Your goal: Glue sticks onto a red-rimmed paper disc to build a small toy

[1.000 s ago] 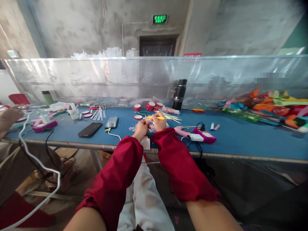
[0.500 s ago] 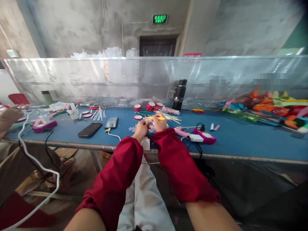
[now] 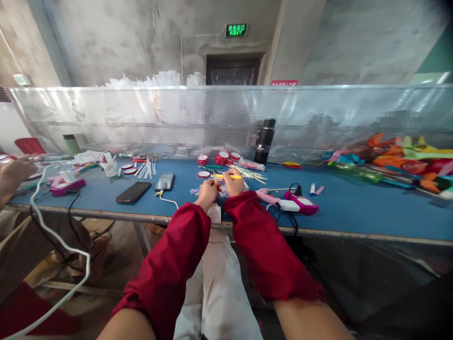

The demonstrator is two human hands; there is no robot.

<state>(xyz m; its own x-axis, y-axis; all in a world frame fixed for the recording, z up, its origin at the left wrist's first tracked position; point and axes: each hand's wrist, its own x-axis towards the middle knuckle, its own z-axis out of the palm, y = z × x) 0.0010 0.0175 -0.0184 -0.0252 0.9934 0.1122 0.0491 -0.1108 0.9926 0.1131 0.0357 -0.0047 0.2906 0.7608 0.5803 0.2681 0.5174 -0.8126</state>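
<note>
Both of my arms, in dark red sleeves, reach out to the blue table (image 3: 354,208). My right hand (image 3: 234,183) is closed around a thin yellow stick (image 3: 231,177) held level above the table. My left hand (image 3: 207,192) is closed just left of it, pinching something too small to make out. Small colourful bits (image 3: 223,191) lie on the table between and under the hands. Loose thin sticks (image 3: 251,173) lie just beyond my right hand.
A pink glue gun (image 3: 300,202) with a cord, a black flask (image 3: 264,140), red tape rolls (image 3: 222,157), two phones (image 3: 133,191) and bright balloons (image 3: 399,160) lie on the table. A perforated metal screen (image 3: 141,118) backs it. Another person's hand (image 3: 14,174) is at far left.
My hands have stayed together over the same spot with the yellow stick. The view has shifted down slightly.
</note>
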